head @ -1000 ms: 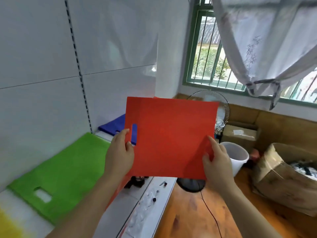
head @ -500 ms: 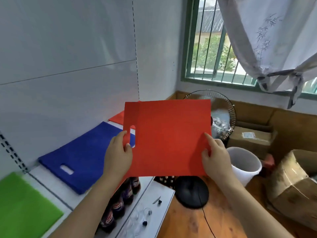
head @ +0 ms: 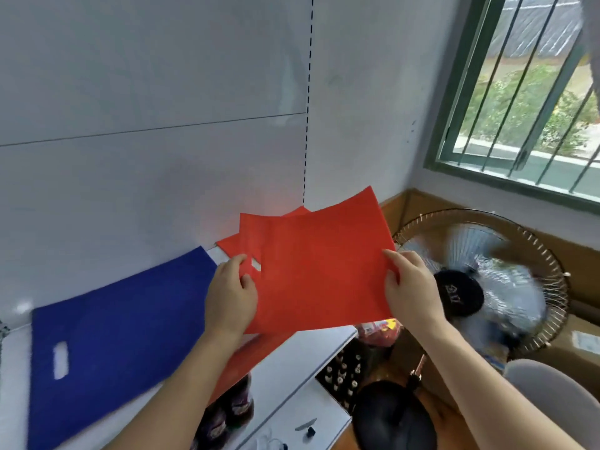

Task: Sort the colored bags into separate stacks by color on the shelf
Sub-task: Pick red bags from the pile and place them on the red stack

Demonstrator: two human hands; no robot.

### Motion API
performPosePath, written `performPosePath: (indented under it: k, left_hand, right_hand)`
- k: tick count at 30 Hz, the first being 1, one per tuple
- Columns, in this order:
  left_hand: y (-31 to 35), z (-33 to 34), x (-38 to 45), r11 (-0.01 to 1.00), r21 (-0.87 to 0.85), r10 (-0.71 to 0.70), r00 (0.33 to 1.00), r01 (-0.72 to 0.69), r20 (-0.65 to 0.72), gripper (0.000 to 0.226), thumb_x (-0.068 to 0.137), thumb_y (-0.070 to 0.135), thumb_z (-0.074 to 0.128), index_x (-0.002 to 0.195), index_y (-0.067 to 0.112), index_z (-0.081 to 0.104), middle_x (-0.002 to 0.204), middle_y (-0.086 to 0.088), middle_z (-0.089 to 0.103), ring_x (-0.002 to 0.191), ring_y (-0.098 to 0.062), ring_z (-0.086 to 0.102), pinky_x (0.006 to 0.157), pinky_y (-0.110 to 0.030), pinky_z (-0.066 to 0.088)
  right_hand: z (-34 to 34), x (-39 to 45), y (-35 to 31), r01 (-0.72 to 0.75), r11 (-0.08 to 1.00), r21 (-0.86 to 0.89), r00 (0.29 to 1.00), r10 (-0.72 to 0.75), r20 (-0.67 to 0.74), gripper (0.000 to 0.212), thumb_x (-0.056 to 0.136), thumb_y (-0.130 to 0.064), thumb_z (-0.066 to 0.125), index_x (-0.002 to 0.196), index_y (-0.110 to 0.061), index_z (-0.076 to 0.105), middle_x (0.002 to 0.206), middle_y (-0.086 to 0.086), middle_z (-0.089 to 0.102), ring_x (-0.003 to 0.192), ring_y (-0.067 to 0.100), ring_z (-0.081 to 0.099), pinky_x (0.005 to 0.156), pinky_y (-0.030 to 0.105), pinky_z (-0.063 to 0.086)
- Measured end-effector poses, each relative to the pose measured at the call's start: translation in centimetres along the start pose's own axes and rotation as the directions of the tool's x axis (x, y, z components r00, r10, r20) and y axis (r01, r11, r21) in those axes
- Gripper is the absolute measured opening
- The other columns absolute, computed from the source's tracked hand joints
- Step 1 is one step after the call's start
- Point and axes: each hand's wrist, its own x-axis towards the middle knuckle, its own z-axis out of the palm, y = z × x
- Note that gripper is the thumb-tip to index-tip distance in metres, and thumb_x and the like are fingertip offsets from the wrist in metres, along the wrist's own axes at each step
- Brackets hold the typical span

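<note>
Here both hands, left and right, pinch the red bag in a closed grip.

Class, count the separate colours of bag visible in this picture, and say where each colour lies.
2. A red bag is held in both hands above the red stack on the shelf; a blue bag lies flat to its left. Others may be out of view.

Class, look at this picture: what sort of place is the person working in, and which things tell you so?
Probably a small shop's stockroom: a white slotted shelf with bottles stored below, a cardboard box and a fan on the floor by a barred window.
</note>
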Motion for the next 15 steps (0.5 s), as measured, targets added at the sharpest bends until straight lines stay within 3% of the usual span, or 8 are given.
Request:
performPosePath:
  k: [4, 8, 15]
  left_hand:
    - [-0.4, 2.7, 2.7, 0.996, 0.020, -0.084, 0.995, 0.085, -0.054, 0.041, 0.104, 0.014, 0.053, 0.145, 0.016, 0.057, 0.138, -0.005, 0.061, 0.119, -0.023, 0.061, 0.098, -0.043, 0.053]
    - [-0.6, 4.0, 4.0, 0.983, 0.087, -0.152, 0.984, 0.161, -0.096, 0.038, 0.104, 0.015, 0.053, 0.142, 0.018, 0.059, 0.135, -0.003, 0.061, 0.101, -0.012, 0.059, 0.085, -0.033, 0.050]
    - [-1.1, 6.3, 5.2, 0.922, 0.265, -0.245, 0.955, 0.282, -0.164, 0.031, 0.104, 0.013, 0.053, 0.134, 0.019, 0.061, 0.126, -0.001, 0.059, 0.088, -0.010, 0.054, 0.072, -0.031, 0.046]
  right_hand:
    - [2.1, 6.0, 1.0, 0.063, 0.998, 0.013, 0.996, -0.063, 0.061, 0.045, 0.106, -0.010, 0.050, 0.149, -0.016, 0.057, 0.135, -0.004, 0.058, 0.110, 0.012, 0.056, 0.099, 0.031, 0.048]
    - [4.7, 11.6, 1.4, 0.142, 0.990, 0.010, 0.979, -0.142, 0.144, 0.048, 0.103, -0.009, 0.048, 0.150, -0.017, 0.056, 0.136, -0.003, 0.057, 0.113, 0.022, 0.062, 0.101, 0.044, 0.055]
    - [11.3, 18.4, 2.2, 0.318, 0.948, 0.032, 0.896, -0.311, 0.318, 0.051, 0.101, -0.009, 0.047, 0.150, -0.015, 0.055, 0.140, -0.002, 0.056, 0.112, 0.025, 0.064, 0.096, 0.043, 0.057]
